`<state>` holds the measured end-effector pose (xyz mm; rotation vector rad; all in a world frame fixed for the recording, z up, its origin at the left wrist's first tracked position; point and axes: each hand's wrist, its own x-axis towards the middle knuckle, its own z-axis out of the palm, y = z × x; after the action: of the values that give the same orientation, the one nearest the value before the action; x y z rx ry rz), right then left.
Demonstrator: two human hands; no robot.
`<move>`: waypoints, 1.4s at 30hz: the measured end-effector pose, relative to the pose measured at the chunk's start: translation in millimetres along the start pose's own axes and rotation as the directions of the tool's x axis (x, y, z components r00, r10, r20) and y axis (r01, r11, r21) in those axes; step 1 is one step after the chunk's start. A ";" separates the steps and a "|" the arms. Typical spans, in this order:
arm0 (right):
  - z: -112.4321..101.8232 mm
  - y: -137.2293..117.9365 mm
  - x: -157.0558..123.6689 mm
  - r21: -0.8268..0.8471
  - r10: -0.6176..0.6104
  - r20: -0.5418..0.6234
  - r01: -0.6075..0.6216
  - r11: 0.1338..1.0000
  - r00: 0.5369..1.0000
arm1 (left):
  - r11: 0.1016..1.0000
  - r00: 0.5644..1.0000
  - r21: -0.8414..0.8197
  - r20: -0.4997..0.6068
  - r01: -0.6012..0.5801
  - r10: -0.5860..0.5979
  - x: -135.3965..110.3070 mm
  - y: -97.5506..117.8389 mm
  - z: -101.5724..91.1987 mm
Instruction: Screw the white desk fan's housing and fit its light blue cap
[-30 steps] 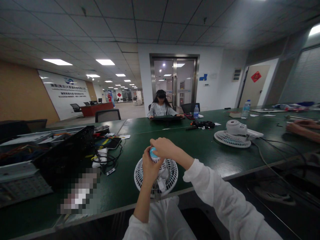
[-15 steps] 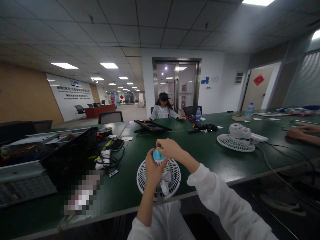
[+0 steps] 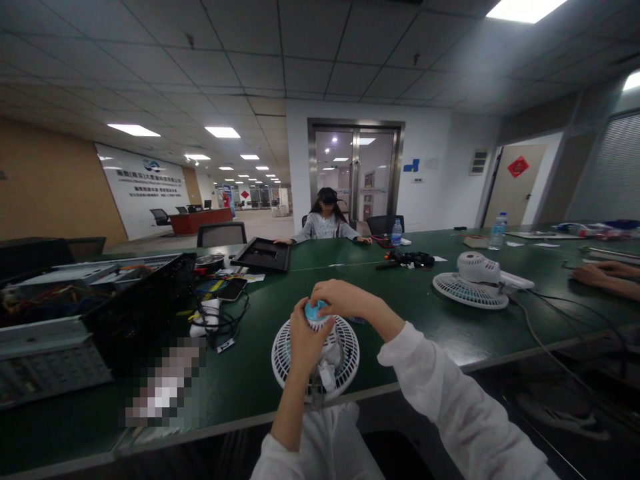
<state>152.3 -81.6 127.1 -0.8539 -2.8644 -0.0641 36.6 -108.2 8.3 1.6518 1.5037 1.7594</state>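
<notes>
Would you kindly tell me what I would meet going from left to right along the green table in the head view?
Open black computer case → tangle of cables → white fan, whose blue hub the left hand and right hand grip → second white fan → co-worker's hand.

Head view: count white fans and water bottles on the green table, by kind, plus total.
White fans: 2 (near fan, gripped by left hand and right hand; far fan)
Water bottles: 2 (middle bottle; right bottle)
Total: 4
</notes>
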 end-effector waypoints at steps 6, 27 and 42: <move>-6.7 -5.6 1.2 -0.068 0.032 0.033 -0.030 0.997 0.999 | 1.000 1.000 0.021 -0.010 -0.012 0.012 0.5 0.0 0.6; 3.8 -9.2 -6.3 0.100 0.191 -0.105 -0.181 0.978 0.976 | 1.000 1.000 0.011 -0.002 -0.014 0.014 0.9 -0.3 0.4; 18.6 -24.8 4.5 -0.097 0.358 -0.154 -0.375 0.922 0.921 | 1.000 0.999 -0.002 -0.017 -0.029 0.029 1.6 -3.5 2.5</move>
<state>132.6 -98.4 109.5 -1.3434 -2.5495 -0.2488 36.8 -104.3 5.8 1.6704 1.4908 1.7937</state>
